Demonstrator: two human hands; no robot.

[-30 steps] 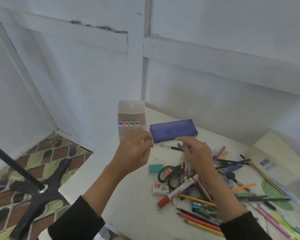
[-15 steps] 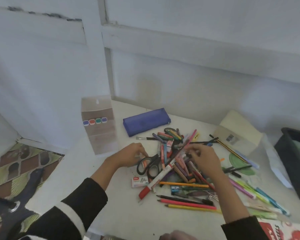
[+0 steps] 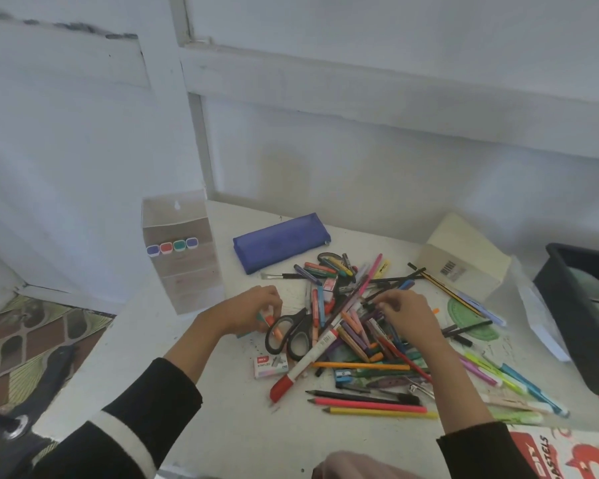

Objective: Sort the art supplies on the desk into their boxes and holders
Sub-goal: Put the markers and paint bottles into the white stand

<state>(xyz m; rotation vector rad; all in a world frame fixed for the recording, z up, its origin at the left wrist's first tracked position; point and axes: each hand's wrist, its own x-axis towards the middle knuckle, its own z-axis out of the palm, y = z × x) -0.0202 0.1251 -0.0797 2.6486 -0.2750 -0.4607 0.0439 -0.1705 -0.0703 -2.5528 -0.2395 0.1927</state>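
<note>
While pencils (image 3: 377,411) lie nearest on the tabletop (image 3: 194,426), the left hand (image 3: 253,311) pinches an orange-tipped piece (image 3: 269,319) beside the scissors (image 3: 291,331). The right hand (image 3: 407,312) curls its fingers (image 3: 382,301) round a dark pen (image 3: 367,303) in the pile (image 3: 353,326). Beyond are a blue pouch (image 3: 281,242) and a clear box (image 3: 182,250).

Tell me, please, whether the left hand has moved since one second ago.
Yes. The left hand has come away from the clear box, rightward toward the scissors, where it pinches a small orange thing.
</note>
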